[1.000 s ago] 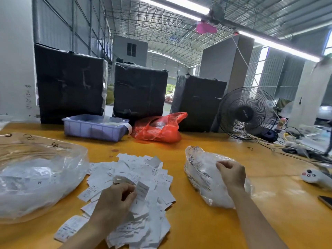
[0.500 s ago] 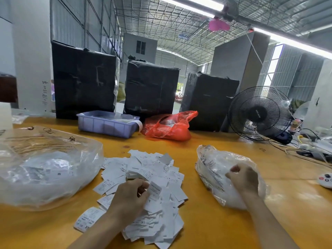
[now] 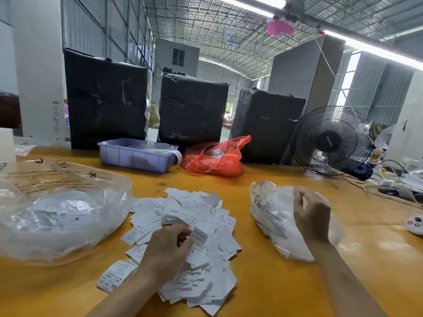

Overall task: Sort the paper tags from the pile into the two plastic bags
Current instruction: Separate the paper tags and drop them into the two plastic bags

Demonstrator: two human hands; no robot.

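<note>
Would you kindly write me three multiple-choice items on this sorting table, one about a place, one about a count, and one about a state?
1. Where does the lilac plastic tray stand?
A. left of the crumpled red plastic bag
B. right of the black wire-caged fan
C. on the pile of white paper tags

2. How many tall black-wrapped boxes stand at the yellow table's far edge?
A. one
B. three
C. five

3. What is the left hand doing?
A. lying flat on bare table
B. lifting the tray
C. pinching a single white tag over the pile

Answers: 1 A, the tray sits just left of the red bag. 2 B, three boxes stand in a row. 3 C, thumb and fingers hold one tag, while the right hand grips the smaller clear plastic bag.
</note>
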